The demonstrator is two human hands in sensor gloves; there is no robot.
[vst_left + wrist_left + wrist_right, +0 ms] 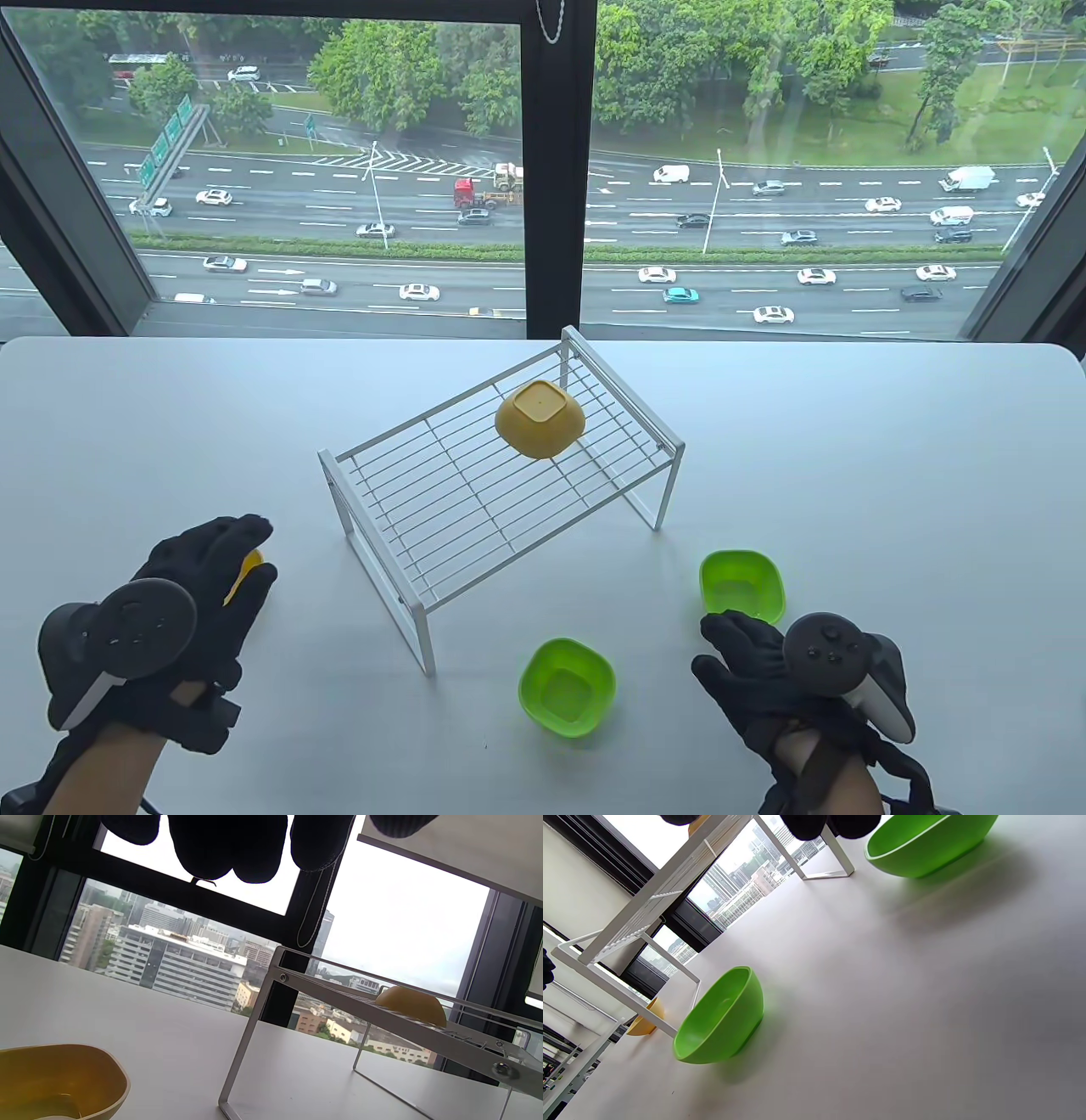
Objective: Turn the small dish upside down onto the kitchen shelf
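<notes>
Yellow dish (540,418) lies inverted on the wire shelf (475,501) — two green dishes (567,687) nearby.

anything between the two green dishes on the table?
No. Bare tabletop between the near green dish and the far green dish; shows in table and right wrist views.

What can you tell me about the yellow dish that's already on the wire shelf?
The yellow dish on the shelf looks like matte plastic, squarish with rounded corners. It lies upside down, its flat square base facing up and its rim on the wires, at the far part of the white wire shelf, toward the window. Neither hand touches it. The left wrist view shows its domed side above the shelf's front rail.
</notes>
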